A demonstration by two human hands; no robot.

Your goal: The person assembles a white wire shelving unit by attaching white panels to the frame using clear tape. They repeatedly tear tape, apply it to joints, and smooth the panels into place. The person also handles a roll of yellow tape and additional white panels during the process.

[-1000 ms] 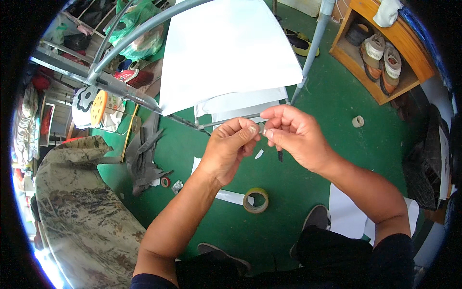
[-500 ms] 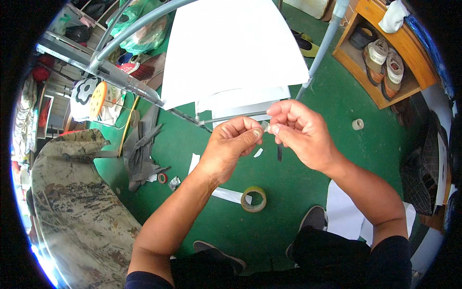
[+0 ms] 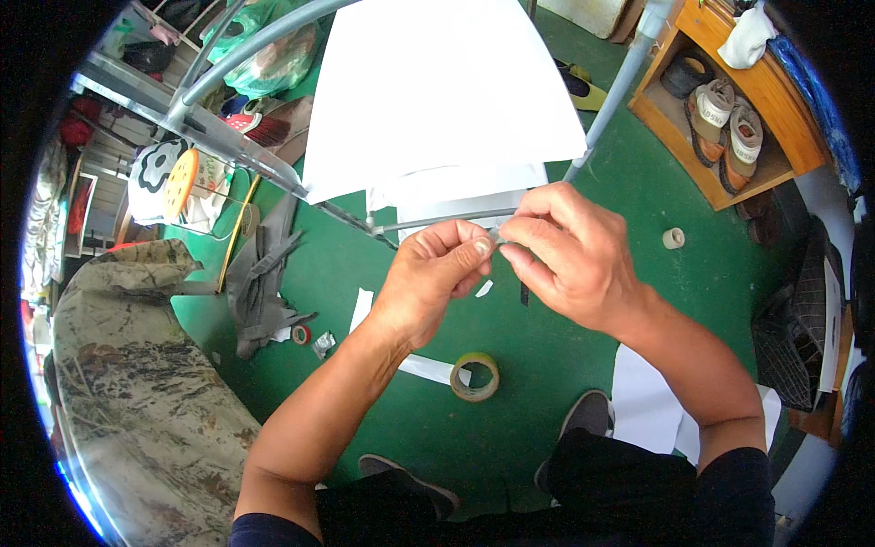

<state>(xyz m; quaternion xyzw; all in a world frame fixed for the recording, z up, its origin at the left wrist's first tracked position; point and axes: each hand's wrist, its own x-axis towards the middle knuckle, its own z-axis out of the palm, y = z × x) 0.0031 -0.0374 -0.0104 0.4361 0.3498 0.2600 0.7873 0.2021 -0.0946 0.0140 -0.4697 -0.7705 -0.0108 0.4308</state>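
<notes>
My left hand (image 3: 436, 273) and my right hand (image 3: 567, 257) meet fingertip to fingertip at the end of a thin grey rod (image 3: 437, 221). Both pinch that rod end, where a small whitish piece shows between the fingers. The rod runs left toward a grey metal frame (image 3: 246, 155) that carries large white paper sheets (image 3: 437, 91). Below my hands, on the green floor (image 3: 383, 428), lies a roll of yellowish tape (image 3: 475, 376) beside a white paper strip (image 3: 428, 368).
A grey pole (image 3: 612, 91) slants up at the right. A wooden shelf (image 3: 729, 118) holds shoes. A small tape roll (image 3: 673, 238) lies on the floor at right. Grey strips (image 3: 260, 283), a small red roll (image 3: 300, 335) and a camouflage cloth (image 3: 137, 401) lie at left. White sheets (image 3: 647, 401) lie beside my shoes.
Both hands stay together on the rod end, with the fingers shifting slightly. The view has tilted a little, so the hands sit slightly lower in the picture.
</notes>
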